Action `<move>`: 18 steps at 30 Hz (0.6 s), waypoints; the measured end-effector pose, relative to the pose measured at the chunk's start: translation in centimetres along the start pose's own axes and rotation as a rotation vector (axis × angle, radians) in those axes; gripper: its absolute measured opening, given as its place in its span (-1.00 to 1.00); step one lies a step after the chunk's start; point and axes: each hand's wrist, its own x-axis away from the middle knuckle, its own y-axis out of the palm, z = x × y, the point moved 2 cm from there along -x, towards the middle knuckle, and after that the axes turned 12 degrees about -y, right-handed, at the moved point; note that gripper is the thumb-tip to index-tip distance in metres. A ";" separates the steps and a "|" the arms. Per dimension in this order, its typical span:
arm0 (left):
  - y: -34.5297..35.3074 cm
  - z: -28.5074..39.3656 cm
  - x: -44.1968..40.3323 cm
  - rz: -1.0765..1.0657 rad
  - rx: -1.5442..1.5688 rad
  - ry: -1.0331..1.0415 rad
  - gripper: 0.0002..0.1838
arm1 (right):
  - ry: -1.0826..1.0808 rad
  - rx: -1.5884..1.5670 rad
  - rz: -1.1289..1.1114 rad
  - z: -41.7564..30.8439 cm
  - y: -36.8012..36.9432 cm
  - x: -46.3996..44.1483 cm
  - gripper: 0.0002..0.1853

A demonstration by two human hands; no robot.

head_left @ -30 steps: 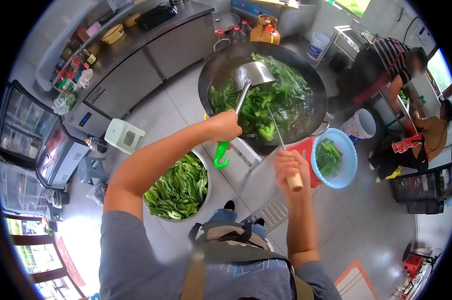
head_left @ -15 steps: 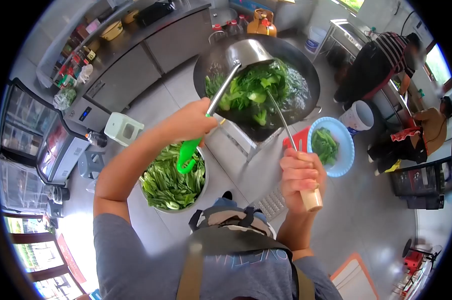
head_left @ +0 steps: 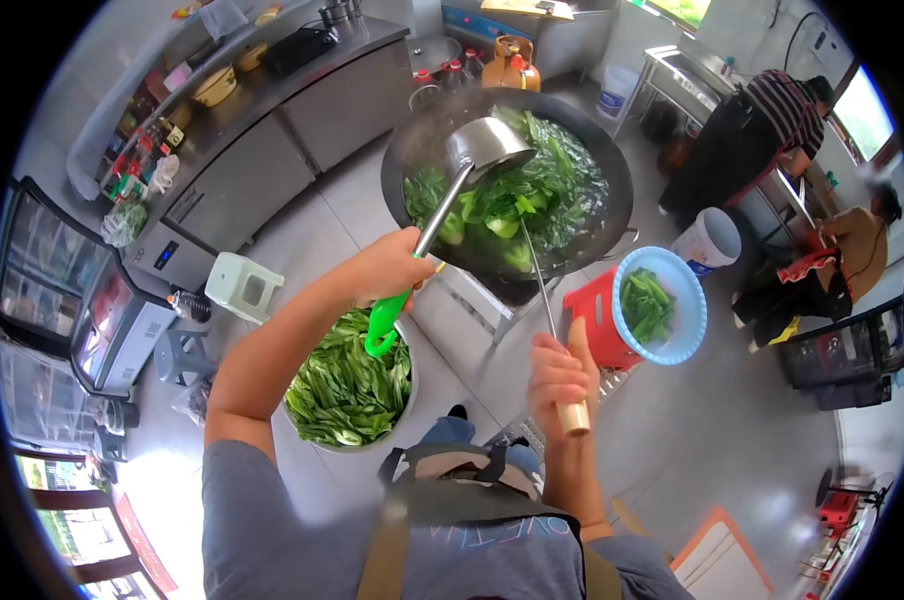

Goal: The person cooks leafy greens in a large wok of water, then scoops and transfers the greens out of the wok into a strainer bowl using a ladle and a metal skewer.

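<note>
My left hand (head_left: 390, 268) is closed round the green handle of a metal ladle (head_left: 494, 146), whose bowl is over the greens in the wok. My right hand (head_left: 560, 382) grips the wooden handle of a long-shafted metal tool (head_left: 540, 285); its far end is hidden among the greens. Leafy greens (head_left: 507, 205) lie in bubbling water in a large dark wok (head_left: 612, 215). Below my left forearm stands a round metal basin (head_left: 408, 408) heaped with cut leafy greens (head_left: 344, 388). To the right of the wok, a light blue basket (head_left: 700, 315) holds some greens (head_left: 649, 305).
A red stool (head_left: 594, 325) supports the blue basket. Plastic stools (head_left: 240, 285) stand at left, before a steel counter (head_left: 297, 125). Behind the wok is an orange gas cylinder (head_left: 512, 65). Two other people (head_left: 747, 130) work at the right, near a white bucket (head_left: 710, 242).
The ladle bowl has come lower and nearer to me over the wok. My right hand has shifted left and slightly toward me with its tool. The whole view has shifted slightly.
</note>
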 end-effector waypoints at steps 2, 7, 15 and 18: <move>-0.4 -0.3 -0.8 -0.006 -0.021 -0.005 -0.73 | 0.049 0.017 0.015 0.1 -1.1 -0.5 -0.58; -1.6 -0.7 -2.9 -0.002 -0.047 0.013 -0.75 | 0.042 0.090 0.074 -0.3 -2.7 -1.7 -0.67; -2.9 0.9 -2.4 0.023 -0.028 0.077 -0.80 | 0.006 0.122 0.055 3.9 1.3 -4.0 -0.89; -4.1 2.1 0.5 -0.001 0.041 0.092 -0.83 | 0.002 0.180 0.040 6.4 2.9 -3.0 -0.88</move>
